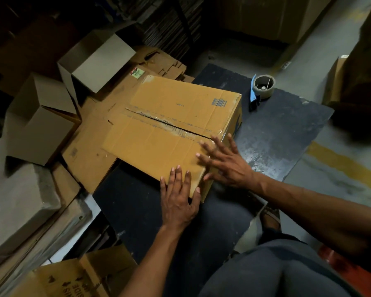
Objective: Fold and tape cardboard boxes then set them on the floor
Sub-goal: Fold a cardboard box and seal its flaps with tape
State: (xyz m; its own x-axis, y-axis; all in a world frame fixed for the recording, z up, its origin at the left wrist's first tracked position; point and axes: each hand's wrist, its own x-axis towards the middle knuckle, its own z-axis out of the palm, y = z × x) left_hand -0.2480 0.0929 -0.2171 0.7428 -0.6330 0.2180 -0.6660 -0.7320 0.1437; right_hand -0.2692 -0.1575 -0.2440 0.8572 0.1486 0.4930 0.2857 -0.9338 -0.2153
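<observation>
While both hands lie flat on the cardboard box (171, 125), the step in hand looks like smoothing tape down at the near end of its centre seam (169, 125). The box sits on a dark mat (276, 133), flaps closed, and the seam gapes slightly along its middle. The left hand (178, 202) presses the box's near corner, fingers straight and slightly spread, thumb over the edge. The right hand (223, 161) rests just beside it at the seam's near end, fingers fanned wide; it is somewhat blurred.

To do this well, I judge the left hand should pin the flaps level while the right rubs firmly along the seam and over the box's edge, so the tape grips both faces. The tape dispenser (260, 91) stands beyond the box's far right corner, within reach if another strip is needed. Other finished boxes (41, 125) sit to the box's left.
</observation>
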